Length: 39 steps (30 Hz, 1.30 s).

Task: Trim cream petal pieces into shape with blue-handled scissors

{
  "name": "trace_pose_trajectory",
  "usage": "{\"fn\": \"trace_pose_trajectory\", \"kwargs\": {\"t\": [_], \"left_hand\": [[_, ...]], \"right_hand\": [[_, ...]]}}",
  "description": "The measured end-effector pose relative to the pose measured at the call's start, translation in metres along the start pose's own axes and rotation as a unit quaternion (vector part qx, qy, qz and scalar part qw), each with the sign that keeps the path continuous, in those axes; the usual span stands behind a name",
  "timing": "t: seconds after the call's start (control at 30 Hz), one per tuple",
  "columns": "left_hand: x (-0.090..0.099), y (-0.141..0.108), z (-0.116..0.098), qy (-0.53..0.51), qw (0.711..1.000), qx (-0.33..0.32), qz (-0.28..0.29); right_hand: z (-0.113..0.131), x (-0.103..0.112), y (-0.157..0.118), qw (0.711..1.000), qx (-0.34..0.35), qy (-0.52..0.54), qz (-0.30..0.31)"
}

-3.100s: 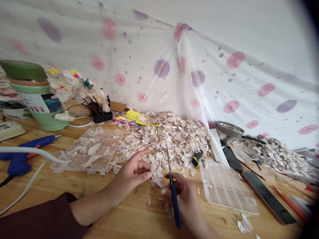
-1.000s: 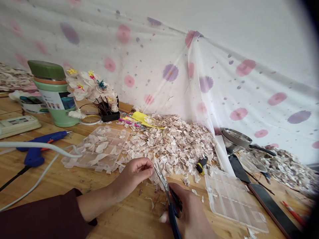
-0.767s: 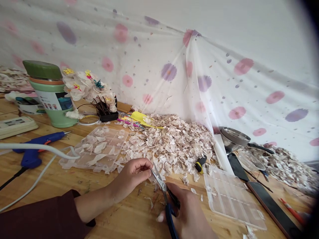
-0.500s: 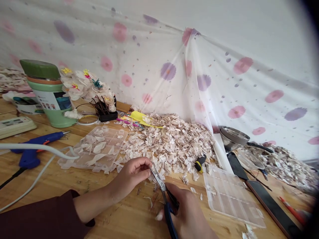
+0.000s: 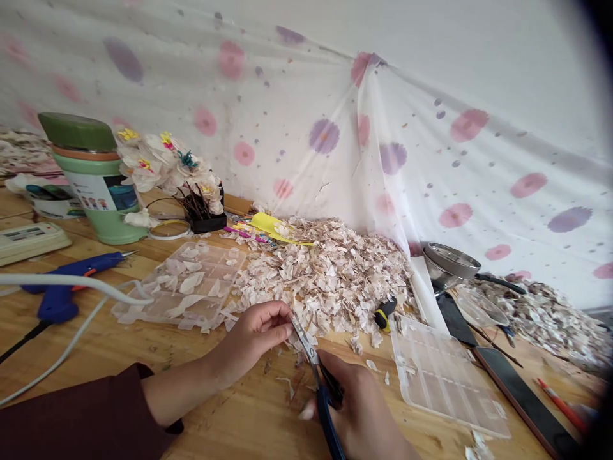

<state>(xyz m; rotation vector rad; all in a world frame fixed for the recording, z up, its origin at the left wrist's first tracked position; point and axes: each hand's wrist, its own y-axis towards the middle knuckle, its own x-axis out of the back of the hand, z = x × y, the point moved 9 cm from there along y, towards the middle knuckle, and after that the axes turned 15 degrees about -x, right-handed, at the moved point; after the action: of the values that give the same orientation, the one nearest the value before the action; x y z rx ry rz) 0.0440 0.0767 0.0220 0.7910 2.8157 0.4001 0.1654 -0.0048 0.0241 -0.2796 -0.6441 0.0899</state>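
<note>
My right hand [image 5: 357,402] grips a pair of scissors [image 5: 325,409] by the dark blue handles, blades pointing up and to the left. The blades look nearly closed, their tips at the fingertips of my left hand [image 5: 262,332]. Thumb and forefinger of that left hand are pinched together; what lies between them is too small or hidden to name. Just beyond both hands spreads a big heap of pale, thin flakes [image 5: 325,268], like dried petals or scales. A few loose scraps lie on the wooden table [image 5: 230,421] below the scissors.
At left are a blue glue gun [image 5: 57,297], a white cable [image 5: 71,281], a green tumbler [image 5: 117,223] and flowers in a black pot [image 5: 208,222]. Clear compartment trays [image 5: 445,383] flank the heap. A phone [image 5: 522,396], strainer [image 5: 450,262] and yellow-black tool [image 5: 384,314] sit at right.
The scissor blades have drawn closer together at the left fingertips. Both hands stay in almost the same place.
</note>
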Motion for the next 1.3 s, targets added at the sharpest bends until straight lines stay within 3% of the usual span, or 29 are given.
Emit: {"fn": "trace_pose_trajectory", "kwargs": {"t": [0.67,0.87,0.93,1.07,1.2,1.3], "left_hand": [[0.005,0.000,0.004,-0.001,1.000,-0.002,-0.019],[0.003,-0.001,0.005,0.001,1.000,0.009,-0.014],[0.001,-0.004,0.006,0.002,0.999,0.022,-0.024],[-0.013,-0.015,0.011,-0.017,0.998,0.060,-0.016],[-0.032,-0.023,0.016,-0.025,0.996,0.076,0.023],[-0.035,-0.025,0.021,-0.018,0.996,0.082,0.034]], "right_hand": [[-0.009,-0.005,0.006,0.998,0.004,0.059,0.017],[-0.016,0.007,0.011,0.993,0.003,0.104,-0.046],[-0.020,0.005,0.013,0.981,-0.007,0.193,-0.036],[-0.024,-0.009,0.015,0.925,-0.036,0.378,0.015],[-0.017,-0.017,0.015,0.896,-0.036,0.442,0.032],[-0.013,-0.019,0.015,0.891,-0.034,0.450,0.039]]}}
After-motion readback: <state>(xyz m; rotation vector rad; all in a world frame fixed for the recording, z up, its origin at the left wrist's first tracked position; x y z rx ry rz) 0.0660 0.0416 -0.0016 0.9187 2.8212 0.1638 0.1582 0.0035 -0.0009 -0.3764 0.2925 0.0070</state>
